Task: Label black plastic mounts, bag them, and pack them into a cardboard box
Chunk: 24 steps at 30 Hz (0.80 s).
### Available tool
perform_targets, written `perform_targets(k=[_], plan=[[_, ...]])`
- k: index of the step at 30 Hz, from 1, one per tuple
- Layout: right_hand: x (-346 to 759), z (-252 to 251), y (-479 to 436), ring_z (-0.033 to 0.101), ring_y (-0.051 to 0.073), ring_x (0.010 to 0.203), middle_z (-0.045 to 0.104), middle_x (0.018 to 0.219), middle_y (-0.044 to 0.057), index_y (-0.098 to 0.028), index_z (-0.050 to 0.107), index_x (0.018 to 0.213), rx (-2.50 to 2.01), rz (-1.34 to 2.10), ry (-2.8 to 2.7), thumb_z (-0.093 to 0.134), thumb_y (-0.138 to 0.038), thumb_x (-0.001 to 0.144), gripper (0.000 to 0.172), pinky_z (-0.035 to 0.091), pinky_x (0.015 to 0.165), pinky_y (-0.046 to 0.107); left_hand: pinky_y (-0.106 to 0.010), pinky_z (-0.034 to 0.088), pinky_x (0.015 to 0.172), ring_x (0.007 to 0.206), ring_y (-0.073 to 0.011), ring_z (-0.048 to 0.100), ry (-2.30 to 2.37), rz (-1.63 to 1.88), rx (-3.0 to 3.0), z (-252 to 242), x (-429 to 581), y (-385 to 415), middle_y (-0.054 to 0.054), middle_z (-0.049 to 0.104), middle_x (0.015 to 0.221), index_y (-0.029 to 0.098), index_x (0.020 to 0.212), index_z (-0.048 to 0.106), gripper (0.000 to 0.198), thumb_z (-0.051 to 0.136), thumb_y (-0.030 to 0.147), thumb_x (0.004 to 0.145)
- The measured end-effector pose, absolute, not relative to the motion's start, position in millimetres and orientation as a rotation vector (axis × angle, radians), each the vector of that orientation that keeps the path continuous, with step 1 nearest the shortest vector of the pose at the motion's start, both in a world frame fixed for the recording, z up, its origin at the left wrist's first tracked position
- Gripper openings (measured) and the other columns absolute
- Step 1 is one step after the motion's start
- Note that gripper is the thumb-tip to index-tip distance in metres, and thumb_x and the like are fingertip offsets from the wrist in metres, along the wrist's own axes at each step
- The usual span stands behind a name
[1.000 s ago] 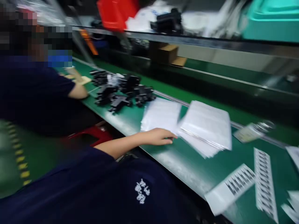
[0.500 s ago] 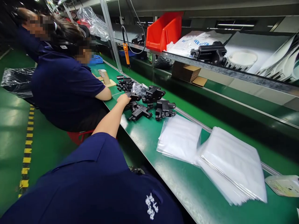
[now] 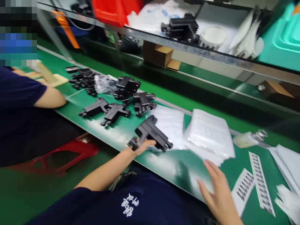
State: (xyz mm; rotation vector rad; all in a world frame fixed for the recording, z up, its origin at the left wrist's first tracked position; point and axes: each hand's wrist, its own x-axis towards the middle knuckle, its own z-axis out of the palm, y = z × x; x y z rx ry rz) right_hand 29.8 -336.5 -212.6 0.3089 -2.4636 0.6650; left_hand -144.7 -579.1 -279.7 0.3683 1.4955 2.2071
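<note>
My left hand [image 3: 143, 147] is closed on a black T-shaped plastic part [image 3: 152, 131], lifted above the bench edge. Behind that part lie flat translucent plastic bags [image 3: 172, 120], with a thicker stack of bags [image 3: 207, 131] beside them. My right hand [image 3: 219, 190] is open over the bench, fingers spread, with nothing in it. It is nearest the bag stack and a white strip of black-printed labels [image 3: 243, 189]. Two similar black parts [image 3: 114, 113] rest to the left of the held one, and more black parts [image 3: 126, 86] are piled behind them.
A co-worker's arm [image 3: 50, 97] rests on the green bench at left. A small bottle [image 3: 249, 138] lies near the back rail, with another label strip [image 3: 261, 182] at right. Overhead, a shelf holds a red bin [image 3: 109, 12]. An orange tool [image 3: 67, 29] hangs at upper left.
My left hand has brought a black part from the pile toward me and rightward. My right hand has come into view at lower right. The view has swung right.
</note>
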Motion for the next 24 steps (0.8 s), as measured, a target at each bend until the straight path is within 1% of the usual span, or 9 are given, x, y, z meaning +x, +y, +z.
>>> perform_targets(k=[3,6,9,11,13,15,17,21,24], plan=[[37,-220,-359,0.060,0.033,0.116,0.054,0.136,0.016,-0.027,0.025,0.153,0.177,0.516,-2.599,0.059,-0.048,0.089,0.075,0.060,0.083,0.046,-0.050,0.043,0.105,0.113,-0.0288,0.061,1.468,1.911,0.555,-285,-99,-532,-0.008,0.071,0.109,0.021,0.108,0.067,0.050,0.080,0.046,0.067],[38,-228,-358,0.067,0.029,0.097,0.064,0.116,0.015,-0.024,0.018,0.155,0.081,0.470,-2.643,0.053,-0.050,0.092,0.076,0.060,0.069,0.039,-0.045,0.047,0.099,0.111,-0.0286,0.061,1.431,1.704,0.712,-272,-92,-525,-0.007,0.070,0.113,0.024,0.121,0.063,0.060,0.081,0.042,0.066],[54,-231,-343,0.067,0.026,0.089,0.066,0.107,0.012,-0.026,0.024,0.153,0.091,0.365,-2.623,0.056,-0.045,0.092,0.072,0.058,0.070,0.036,-0.038,0.052,0.084,0.098,-0.0277,0.066,1.223,1.625,0.677,-255,-111,-527,-0.010,0.070,0.108,0.019,0.123,0.061,0.059,0.073,0.047,0.073],[67,-231,-334,0.065,0.024,0.084,0.067,0.106,0.010,-0.029,0.036,0.149,0.112,0.270,-2.656,0.058,-0.037,0.093,0.061,0.055,0.070,0.034,-0.035,0.050,0.082,0.097,-0.0270,0.065,1.228,1.562,0.699,-248,-120,-522,-0.011,0.069,0.107,0.016,0.121,0.061,0.057,0.066,0.053,0.078],[76,-230,-329,0.064,0.023,0.084,0.067,0.108,0.010,-0.031,0.049,0.141,0.132,0.316,-2.705,0.059,-0.040,0.092,0.051,0.054,0.072,0.035,-0.035,0.048,0.086,0.101,-0.0271,0.061,1.414,1.504,0.783,-244,-120,-513,-0.010,0.067,0.109,0.016,0.118,0.061,0.057,0.065,0.057,0.080],[83,-232,-324,0.063,0.025,0.093,0.066,0.113,0.011,-0.030,0.056,0.134,0.025,0.589,-2.661,0.056,-0.057,0.089,0.053,0.054,0.079,0.039,-0.035,0.046,0.089,0.103,-0.0267,0.058,1.635,1.516,0.836,-244,-114,-504,-0.009,0.065,0.109,0.016,0.115,0.060,0.058,0.063,0.061,0.079],[86,-237,-319,0.064,0.024,0.090,0.066,0.105,0.010,-0.026,0.059,0.127,-0.282,1.037,-2.488,0.045,-0.068,0.088,0.059,0.055,0.077,0.039,-0.034,0.045,0.088,0.103,-0.0261,0.057,1.758,1.561,0.878,-244,-106,-500,-0.008,0.063,0.108,0.016,0.116,0.057,0.061,0.059,0.065,0.080],[87,-255,-314,0.051,0.013,0.050,0.055,0.063,-0.002,-0.021,0.062,0.102,-0.749,1.985,-2.026,0.044,-0.063,0.091,0.048,0.049,0.050,0.028,-0.035,0.045,0.086,0.098,-0.0249,0.059,1.875,1.508,1.045,-245,-99,-505,-0.007,0.062,0.108,0.018,0.122,0.051,0.068,0.064,0.066,0.076],[87,-261,-313,0.054,0.013,0.055,0.056,0.066,-0.002,-0.020,0.062,0.100,-0.715,1.990,-1.990,0.051,-0.058,0.090,0.041,0.049,0.054,0.027,-0.036,0.045,0.089,0.101,-0.0263,0.059,1.916,1.473,1.045,-247,-97,-505,-0.008,0.062,0.112,0.019,0.124,0.051,0.070,0.068,0.064,0.073]])
